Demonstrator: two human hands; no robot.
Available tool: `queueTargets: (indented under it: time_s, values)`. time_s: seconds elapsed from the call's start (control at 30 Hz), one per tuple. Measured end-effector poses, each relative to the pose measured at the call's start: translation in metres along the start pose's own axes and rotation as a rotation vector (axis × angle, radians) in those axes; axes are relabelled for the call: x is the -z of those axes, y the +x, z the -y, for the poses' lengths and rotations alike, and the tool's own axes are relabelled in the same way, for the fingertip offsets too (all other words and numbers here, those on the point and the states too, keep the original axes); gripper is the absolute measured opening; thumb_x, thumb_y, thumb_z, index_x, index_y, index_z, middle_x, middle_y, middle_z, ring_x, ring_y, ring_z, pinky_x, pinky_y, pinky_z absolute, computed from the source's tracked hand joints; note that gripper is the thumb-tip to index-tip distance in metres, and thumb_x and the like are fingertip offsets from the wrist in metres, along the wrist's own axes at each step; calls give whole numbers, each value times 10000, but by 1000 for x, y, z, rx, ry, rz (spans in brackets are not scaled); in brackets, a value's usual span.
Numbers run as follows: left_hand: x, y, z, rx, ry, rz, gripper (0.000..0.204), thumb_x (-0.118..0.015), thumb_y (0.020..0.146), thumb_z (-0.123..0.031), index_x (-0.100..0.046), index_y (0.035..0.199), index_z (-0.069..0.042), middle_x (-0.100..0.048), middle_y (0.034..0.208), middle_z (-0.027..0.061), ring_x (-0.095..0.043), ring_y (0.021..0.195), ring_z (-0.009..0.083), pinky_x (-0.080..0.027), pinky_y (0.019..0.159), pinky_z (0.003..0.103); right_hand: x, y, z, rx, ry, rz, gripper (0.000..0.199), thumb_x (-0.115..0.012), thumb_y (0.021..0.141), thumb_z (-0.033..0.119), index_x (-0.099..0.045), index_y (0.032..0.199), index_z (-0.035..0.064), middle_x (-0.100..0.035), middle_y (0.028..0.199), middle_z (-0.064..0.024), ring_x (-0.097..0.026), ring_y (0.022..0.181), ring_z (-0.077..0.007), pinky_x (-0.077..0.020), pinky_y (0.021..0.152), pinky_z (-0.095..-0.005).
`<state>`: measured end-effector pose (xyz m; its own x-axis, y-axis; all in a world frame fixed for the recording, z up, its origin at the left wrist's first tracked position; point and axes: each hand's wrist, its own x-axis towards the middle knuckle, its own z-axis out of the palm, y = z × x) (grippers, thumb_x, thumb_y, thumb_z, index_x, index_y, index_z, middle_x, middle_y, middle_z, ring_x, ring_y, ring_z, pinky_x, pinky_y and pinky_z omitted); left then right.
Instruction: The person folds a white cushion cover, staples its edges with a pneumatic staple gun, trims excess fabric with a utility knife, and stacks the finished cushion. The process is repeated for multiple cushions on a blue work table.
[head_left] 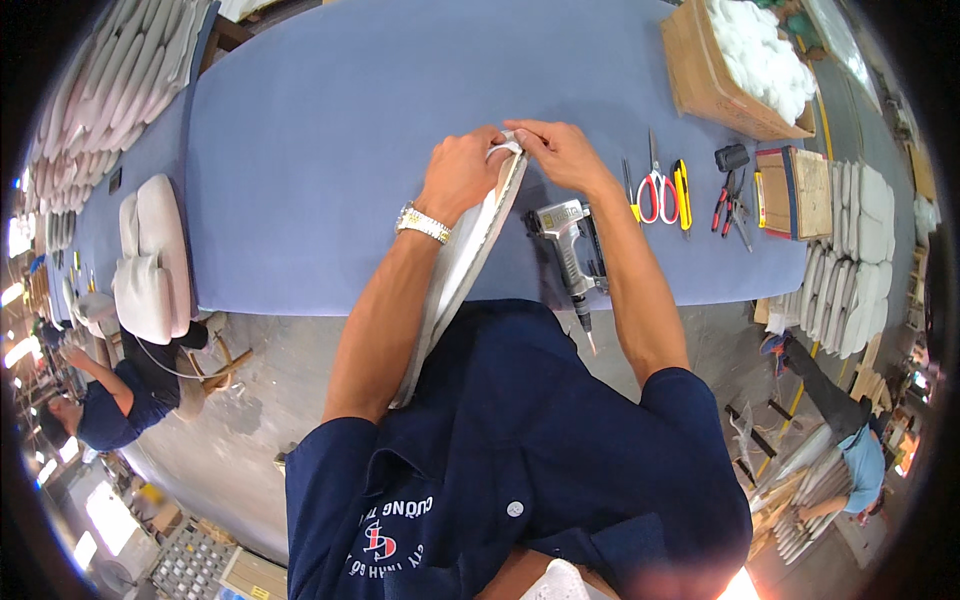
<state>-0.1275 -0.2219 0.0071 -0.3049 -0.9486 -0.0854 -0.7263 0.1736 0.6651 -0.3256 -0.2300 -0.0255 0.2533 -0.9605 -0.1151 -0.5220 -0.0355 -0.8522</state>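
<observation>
Head view — our left hand (465, 170) and right hand (560, 155) pinch the far tip of what seems a long pale panel (458, 280) — slanting over the blue table (330, 180)'s near edge.

Broad worktable with smooth blue-grey top (330, 120), near edge curving across. Second blue-topped table (90, 235) off left, along its side. Grey concrete floor (235, 420) below, darker blotches near brown wooden stool (232, 368). Yellow painted floor stripe (824, 120) down right side. Bright white rectangular opening (110, 517) lower left, window or doorway unclear; small glowing lights (22, 350) along left rim.
</observation>
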Motion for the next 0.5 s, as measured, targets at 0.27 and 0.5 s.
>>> queueTargets:
  time_s: [0.27, 0.5]
  values:
    - [-13, -2, -2, -47, 34, -4, 312, -670, 924, -281, -715, 1155, -76, -747, 901, 210, -723, 825, 412, -575, 770, 499, 8, -7, -2, -33, -8, 22, 352, -577, 1031, 265, -701, 1291, 63, -735, 896, -138, -673, 792, -233, -521, 754, -362]
    - [3, -50, 20, -7, -141, -88, 594, -734, 882, -405, -601, 1421, -191, -726, 1121, 236, -706, 987, 439, -560, 899, 506, -38, -6, -1, 151, 262, -145, 275, -573, 1035, 148, -718, 1224, 10, -742, 1184, -126, -681, 1098, -204, -516, 965, -321]
